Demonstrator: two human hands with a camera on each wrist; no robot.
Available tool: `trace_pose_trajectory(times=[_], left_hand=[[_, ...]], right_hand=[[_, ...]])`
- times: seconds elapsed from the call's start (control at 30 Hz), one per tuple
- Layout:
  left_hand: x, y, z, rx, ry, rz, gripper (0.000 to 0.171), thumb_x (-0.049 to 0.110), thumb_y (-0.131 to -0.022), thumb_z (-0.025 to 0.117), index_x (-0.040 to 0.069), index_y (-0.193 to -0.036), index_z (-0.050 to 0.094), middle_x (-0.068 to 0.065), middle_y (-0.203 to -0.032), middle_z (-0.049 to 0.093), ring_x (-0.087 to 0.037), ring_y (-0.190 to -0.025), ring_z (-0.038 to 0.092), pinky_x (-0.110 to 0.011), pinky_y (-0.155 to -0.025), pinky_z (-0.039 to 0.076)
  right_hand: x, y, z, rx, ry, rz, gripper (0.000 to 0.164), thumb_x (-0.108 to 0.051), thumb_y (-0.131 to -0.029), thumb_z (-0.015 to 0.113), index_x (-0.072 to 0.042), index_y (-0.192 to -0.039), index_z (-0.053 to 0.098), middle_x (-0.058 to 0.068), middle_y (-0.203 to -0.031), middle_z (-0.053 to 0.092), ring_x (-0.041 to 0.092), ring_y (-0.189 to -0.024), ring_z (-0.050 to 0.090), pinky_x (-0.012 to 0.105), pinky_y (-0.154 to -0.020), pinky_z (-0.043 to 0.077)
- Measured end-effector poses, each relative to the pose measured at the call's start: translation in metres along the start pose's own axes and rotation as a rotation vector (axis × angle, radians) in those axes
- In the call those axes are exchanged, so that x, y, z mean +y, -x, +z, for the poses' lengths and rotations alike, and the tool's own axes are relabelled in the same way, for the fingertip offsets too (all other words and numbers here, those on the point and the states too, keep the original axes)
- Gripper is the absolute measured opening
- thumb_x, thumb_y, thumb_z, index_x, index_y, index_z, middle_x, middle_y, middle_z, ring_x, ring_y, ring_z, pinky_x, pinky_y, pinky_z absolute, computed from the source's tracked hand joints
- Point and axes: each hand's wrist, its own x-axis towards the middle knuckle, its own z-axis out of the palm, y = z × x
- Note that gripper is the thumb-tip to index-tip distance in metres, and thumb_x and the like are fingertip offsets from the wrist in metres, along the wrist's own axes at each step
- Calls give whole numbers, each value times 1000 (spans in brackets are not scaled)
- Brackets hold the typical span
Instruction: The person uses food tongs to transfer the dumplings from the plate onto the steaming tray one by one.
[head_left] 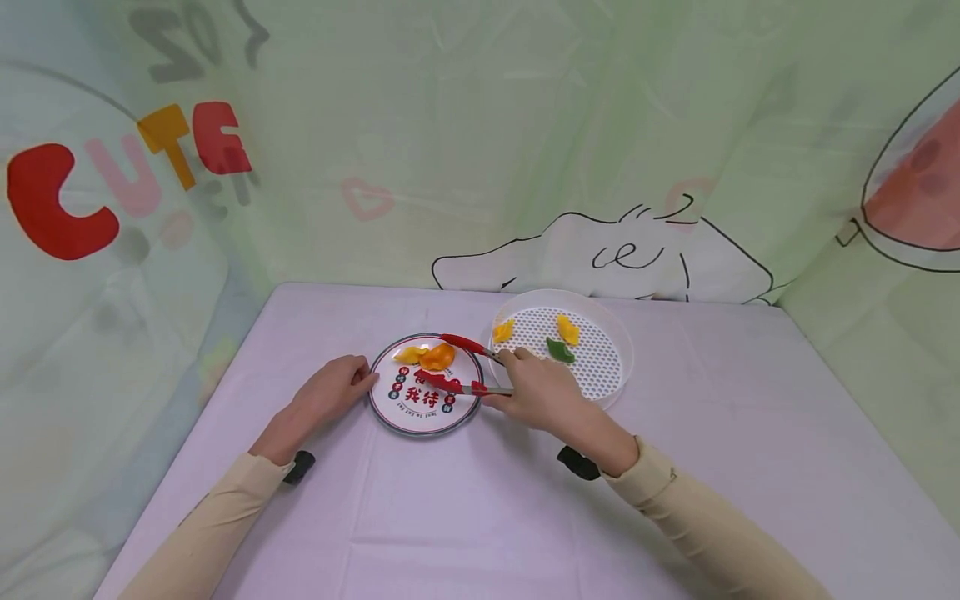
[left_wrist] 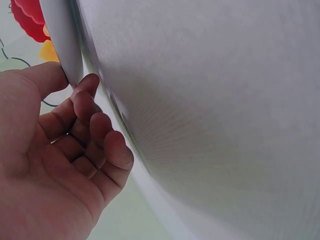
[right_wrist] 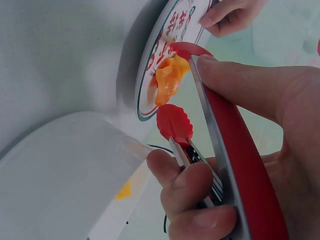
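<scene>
On the left part of the table (head_left: 712, 433), a round white plate (head_left: 385, 375) with red and blue writing and a dark rim holds two small soft-looking pieces. One is a yellow piece (head_left: 407, 356), and right next to it, touching it, is an orange piece (head_left: 438, 357). The left hand (head_left: 330, 392) is at the left side of the plate and pinches the rim between its thumb and finger, with the other fingers bent in. The right hand (head_left: 542, 390) has its fingers curled around a pair of red and silver tongs (head_left: 452, 384). The two red ends of the tongs are spread apart, one on each side of the orange piece. I cannot tell if they touch it. Just to the right of the plate, partly behind the right hand, sits a round white tray (head_left: 597, 367) with lots of little holes. In it are two yellow bits (head_left: 567, 330) and one green bit (head_left: 560, 351), set apart. Both arms wear tan sleeves (head_left: 217, 517). At the back hangs a pale green sheet (head_left: 450, 125) with drawings on it.
</scene>
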Motion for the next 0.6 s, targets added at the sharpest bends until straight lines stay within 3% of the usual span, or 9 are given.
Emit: trace_pose_trajectory(times=[0.6], left_hand=[[-1, -1, 2, -1, -6, -6, 21, 31, -91, 55, 11, -86, 55, -2, -70, 50, -14, -64, 46, -26, -55, 36]], right_hand=[[-2, 2, 5, 15, -39, 1, 59, -47, -72, 73, -18, -121, 57, 2, -106, 62, 16, -81, 54, 27, -58, 48]])
